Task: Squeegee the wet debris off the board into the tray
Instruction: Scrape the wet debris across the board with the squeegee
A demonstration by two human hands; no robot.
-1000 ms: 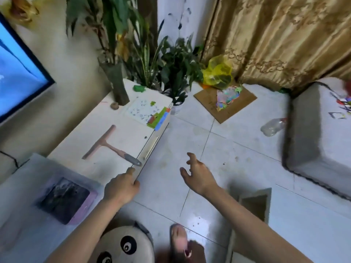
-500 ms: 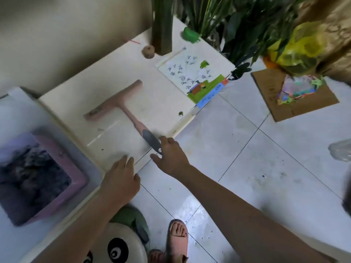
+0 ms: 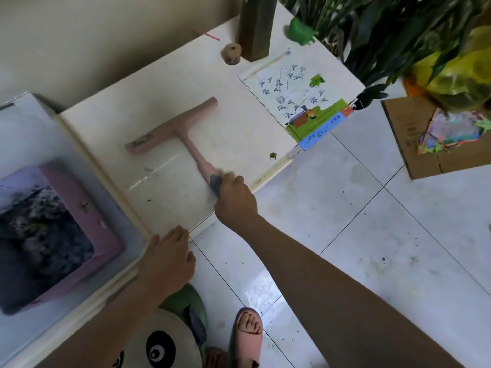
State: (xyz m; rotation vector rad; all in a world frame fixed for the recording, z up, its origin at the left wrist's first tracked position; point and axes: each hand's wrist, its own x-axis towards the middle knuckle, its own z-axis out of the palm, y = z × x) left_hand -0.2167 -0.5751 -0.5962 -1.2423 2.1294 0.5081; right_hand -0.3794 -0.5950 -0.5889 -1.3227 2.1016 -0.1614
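A pink T-shaped squeegee [image 3: 183, 131] lies flat on a clear board [image 3: 170, 192] that covers the near part of the low white table [image 3: 164, 83]. My right hand [image 3: 235, 200] grips the grey end of the squeegee's handle near the table's front edge. My left hand [image 3: 168, 258] rests with straight fingers on the board's near corner. A pink tray [image 3: 87, 224] holding dark wet debris sits at the left, beside the board. Small dark specks and a green scrap [image 3: 272, 156] lie on the table.
A picture book [image 3: 297, 102] lies at the table's far right, with a thin stick beside it. A cork, a dark vase and a green toy stand at the back. Potted plants, a yellow bag and a cardboard sheet [image 3: 414, 144] crowd the right. My sandalled foot is on the tiled floor.
My right hand moved from the floor side onto the squeegee's handle end and closed round it. My left hand shifted onto the board's near corner. The view tilted down toward the table.
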